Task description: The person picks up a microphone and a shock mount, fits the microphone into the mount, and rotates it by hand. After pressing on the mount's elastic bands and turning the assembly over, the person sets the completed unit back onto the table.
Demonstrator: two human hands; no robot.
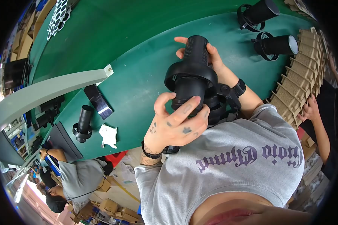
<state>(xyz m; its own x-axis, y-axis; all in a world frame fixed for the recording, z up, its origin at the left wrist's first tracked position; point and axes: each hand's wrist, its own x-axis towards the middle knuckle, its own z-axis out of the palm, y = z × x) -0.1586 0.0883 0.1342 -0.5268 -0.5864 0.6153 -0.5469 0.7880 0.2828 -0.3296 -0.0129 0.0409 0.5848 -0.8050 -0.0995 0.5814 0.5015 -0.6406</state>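
Between my hands is a black microphone [197, 50], its mesh end pointing away from me and a wide ring mount around its middle. My left hand [178, 125], tattooed and with a dark wristband, has its fingers curled over the near end. From the right, my right hand [216, 60] wraps the mesh end; the thumb shows on one side and fingertips on the other. Its palm is hidden behind the microphone. A black bracket-like part [229, 95] sits beside the ring near my right wrist; whether it is joined to the microphone I cannot tell.
Two similar black microphones [279, 45] [264, 11] lie at the far right of the green table [139, 67], near a cardboard divider rack [296, 78] touched by another person's hand [310, 108]. At left are another microphone [85, 116], a phone [98, 101], white cloth [108, 135] and grey metal arm [52, 88].
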